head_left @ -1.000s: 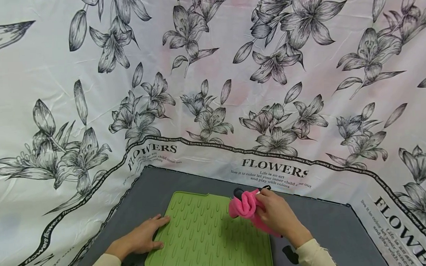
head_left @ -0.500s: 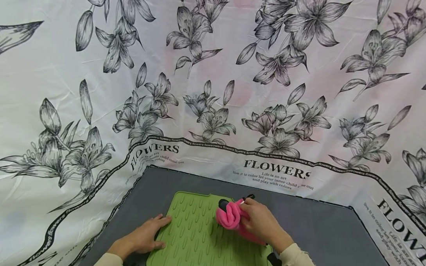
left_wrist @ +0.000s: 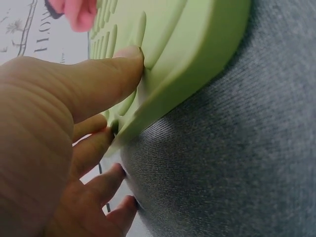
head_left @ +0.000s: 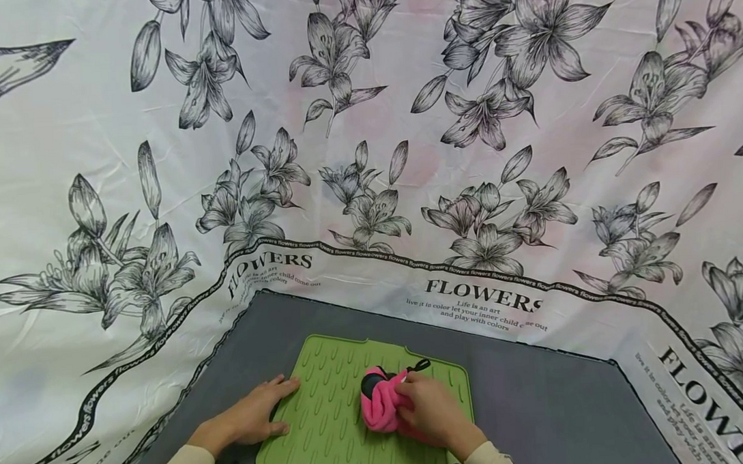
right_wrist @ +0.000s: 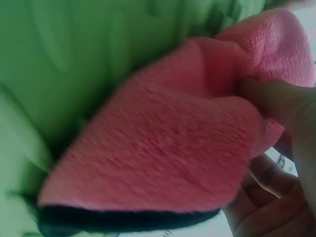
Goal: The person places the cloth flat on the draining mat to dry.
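A bright pink fleecy cloth (head_left: 380,404) with dark edging is bunched up in my right hand (head_left: 436,408), thumb and fingers pinching its folds. A black loop (head_left: 420,365) sticks out beside the fingers. In the right wrist view the cloth (right_wrist: 163,133) hangs close over the green mat, its dark edge (right_wrist: 128,217) at the bottom. My left hand (head_left: 255,408) rests at the left edge of the green ridged mat (head_left: 328,397). In the left wrist view the thumb (left_wrist: 111,76) lies on the mat's top, with the other fingers spread along its rim.
The mat lies on a dark grey fabric surface (head_left: 537,390). Behind and around it hangs a white curtain (head_left: 367,95) printed with lilies and "FLOWERS" lettering. A small notch shows in the mat's far edge.
My right hand has carried the pink cloth left and nearer, from the mat's far right part to over its middle. The left hand has stayed at the mat's edge.
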The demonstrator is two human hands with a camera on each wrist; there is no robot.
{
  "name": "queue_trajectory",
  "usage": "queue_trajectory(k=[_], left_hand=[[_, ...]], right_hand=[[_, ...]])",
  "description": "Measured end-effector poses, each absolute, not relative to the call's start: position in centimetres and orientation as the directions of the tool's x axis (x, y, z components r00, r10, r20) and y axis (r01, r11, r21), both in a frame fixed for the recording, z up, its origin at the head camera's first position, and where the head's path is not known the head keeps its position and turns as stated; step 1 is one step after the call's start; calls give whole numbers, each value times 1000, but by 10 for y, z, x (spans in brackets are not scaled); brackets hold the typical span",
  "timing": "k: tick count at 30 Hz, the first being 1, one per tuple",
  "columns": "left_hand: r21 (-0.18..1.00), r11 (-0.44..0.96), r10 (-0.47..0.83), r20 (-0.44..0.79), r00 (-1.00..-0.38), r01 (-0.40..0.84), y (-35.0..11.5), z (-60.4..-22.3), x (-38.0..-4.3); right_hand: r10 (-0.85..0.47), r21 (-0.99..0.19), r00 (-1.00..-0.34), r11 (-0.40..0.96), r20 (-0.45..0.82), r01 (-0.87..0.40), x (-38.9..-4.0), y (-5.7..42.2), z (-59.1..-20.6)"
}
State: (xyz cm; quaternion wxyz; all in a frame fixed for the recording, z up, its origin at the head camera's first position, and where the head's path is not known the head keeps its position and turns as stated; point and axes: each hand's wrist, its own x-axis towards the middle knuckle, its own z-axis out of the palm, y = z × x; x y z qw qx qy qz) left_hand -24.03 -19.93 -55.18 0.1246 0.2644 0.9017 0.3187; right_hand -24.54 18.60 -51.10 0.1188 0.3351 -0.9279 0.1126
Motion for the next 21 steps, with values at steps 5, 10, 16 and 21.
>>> queue_trajectory(k=[5,10,16,21], left_hand=[[643,652,558,-47,-828,403,-200,-554,-240],[626,662,559,-46,-828,412,-199,-553,-238],[609,679,561,-69,-825,411,-198,-550,-237],[570,709,560,-98,-823,415,-197,-544,-240]], right_hand=[[-618,-171,-760,742,203,-649,-243,182,-523],[-598,-195,-778,754,190,-627,-240,182,-525],[-619,-214,-772,742,148,-636,-238,185,-518],[-637,-248,-758,719,140,-649,-238,190,-509]])
